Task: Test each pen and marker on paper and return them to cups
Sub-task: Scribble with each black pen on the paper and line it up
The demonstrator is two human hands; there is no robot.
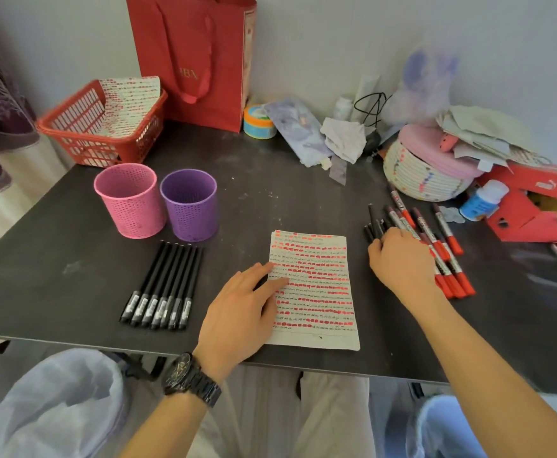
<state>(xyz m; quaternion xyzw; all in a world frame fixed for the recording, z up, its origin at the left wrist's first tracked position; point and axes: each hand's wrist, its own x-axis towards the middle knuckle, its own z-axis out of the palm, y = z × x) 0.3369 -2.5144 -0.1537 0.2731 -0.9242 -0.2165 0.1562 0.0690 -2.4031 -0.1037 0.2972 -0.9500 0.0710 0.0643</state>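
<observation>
A: Task thing first. Where's the next pen?
B: In a loose pile right of the paper (313,289), on the table (72,259). Loose black pens (374,221) are on the pile's left side and red markers (449,256) on its right, red caps toward the person.
A: Long axis?
B: It runs away from the person, far ends leaning a bit left. They're roughly parallel, a few crossing.
A: Nearer hand?
B: Right hand (399,262) — it lies on top of the pile. The loose black pens poke out just past its knuckles on the far side. The markers run under and beside it on the right.
A: Fingers?
B: Bent down onto the pile, tips hidden behind the back of the hand. Cannot tell whether they pinch a pen or only touch.
A: Left hand?
B: Left hand (241,312) is flat, fingers straight and a little spread, tips pressing the paper's left edge. It holds nothing and is well apart from the pile, with the sheet between.
A: Paper?
B: Nearly full of red dashes and thin dark scribble, with a bare strip at the near end.
A: Outward?
B: A neat pen row (165,285) lies left of the paper, just on the near side of the pink cup (128,200) and purple cup (189,206). The cups stand side by side and nothing sticks out of either.
A: Step?
B: My guess is picking the next one from the pile — the return to the cups is not yet begun.
</observation>
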